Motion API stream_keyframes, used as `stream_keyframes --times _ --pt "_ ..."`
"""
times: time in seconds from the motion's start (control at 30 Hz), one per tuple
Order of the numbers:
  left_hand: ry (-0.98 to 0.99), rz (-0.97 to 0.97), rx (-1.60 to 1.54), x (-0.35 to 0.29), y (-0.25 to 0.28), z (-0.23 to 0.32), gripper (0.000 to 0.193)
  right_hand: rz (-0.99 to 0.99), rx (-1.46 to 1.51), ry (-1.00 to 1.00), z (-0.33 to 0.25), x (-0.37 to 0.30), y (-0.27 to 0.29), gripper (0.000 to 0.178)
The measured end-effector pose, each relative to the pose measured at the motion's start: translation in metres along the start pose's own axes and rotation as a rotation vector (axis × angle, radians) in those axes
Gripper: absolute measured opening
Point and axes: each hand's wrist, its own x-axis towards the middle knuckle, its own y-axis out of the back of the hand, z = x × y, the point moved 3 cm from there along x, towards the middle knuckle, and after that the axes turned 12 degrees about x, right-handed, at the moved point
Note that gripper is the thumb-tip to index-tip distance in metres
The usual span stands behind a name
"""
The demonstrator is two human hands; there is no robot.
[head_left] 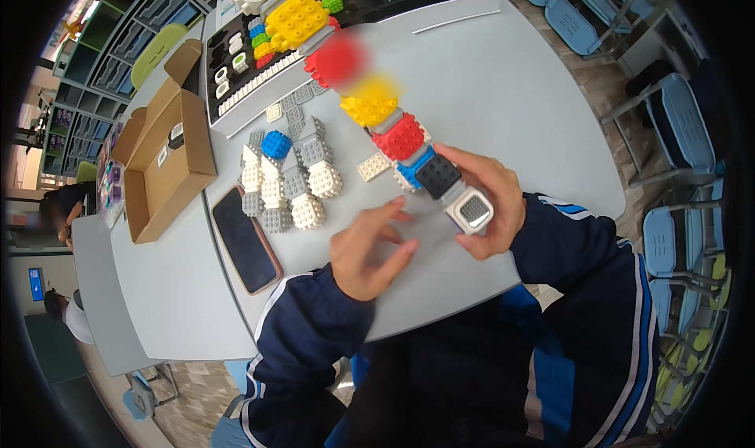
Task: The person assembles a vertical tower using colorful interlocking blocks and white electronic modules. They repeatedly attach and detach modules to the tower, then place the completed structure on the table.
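Observation:
A long chain of studded building blocks stretches away from me across the table; yellow, red, blue and black cubes show along it. My right hand (494,200) grips its near end, fingers wrapped round a white block (472,211) with a grey grilled face, beside a black block (438,174). Further up are a red block (399,137) and a large yellow block (297,19); part of the chain between is blurred. My left hand (371,247) hovers to the left with fingers apart and nothing in it. A flat cream studded plate (374,167) lies beside the chain.
Grey and white block clusters (292,182) with one blue block (276,144) lie left of the chain. Near them are a phone (247,240) and an opened cardboard box (174,161). A black-lined parts tray (236,63) stands behind. Blue chairs (675,118) line the right.

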Motion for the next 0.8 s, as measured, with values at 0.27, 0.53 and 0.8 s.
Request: stream_keyframes --times 0.27,0.53,0.8 --pt "0.114 0.273 0.540 0.024 -0.011 0.002 0.075 0.032 -0.060 0.018 -0.001 -0.001 0.009 0.084" --pt "0.220 0.263 0.477 0.040 -0.027 -0.012 0.070 0.060 0.180 -0.159 0.002 -0.006 0.002 0.078" --pt "0.225 0.309 0.610 0.047 -0.033 -0.010 0.069 0.018 0.121 -0.154 0.002 -0.001 0.018 0.075"
